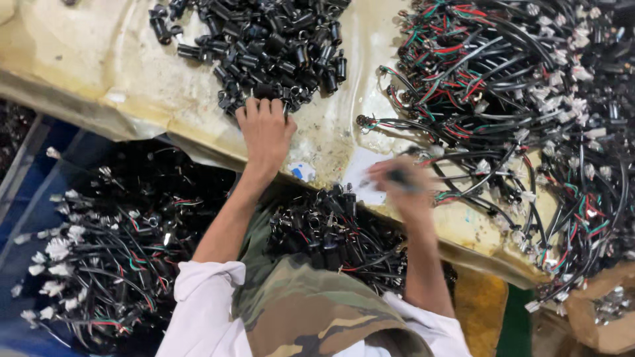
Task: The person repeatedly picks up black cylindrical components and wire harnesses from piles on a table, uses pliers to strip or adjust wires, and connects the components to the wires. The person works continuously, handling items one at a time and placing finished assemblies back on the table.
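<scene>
Left hand (266,129) reaches into black caps (264,39); right hand (405,188) blurred.

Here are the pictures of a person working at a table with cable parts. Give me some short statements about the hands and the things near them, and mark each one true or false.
1. The left hand reaches into the pile of small black cylinders. True.
2. The right hand is sharp and flat on the table. False: it is blurred and holds a small dark part.
3. A heap of wire harnesses lies by the right hand. True.
4. The table cover is bright blue. False: it is yellowish and stained.
5. Both hands share one cable. False: they are apart.
</scene>
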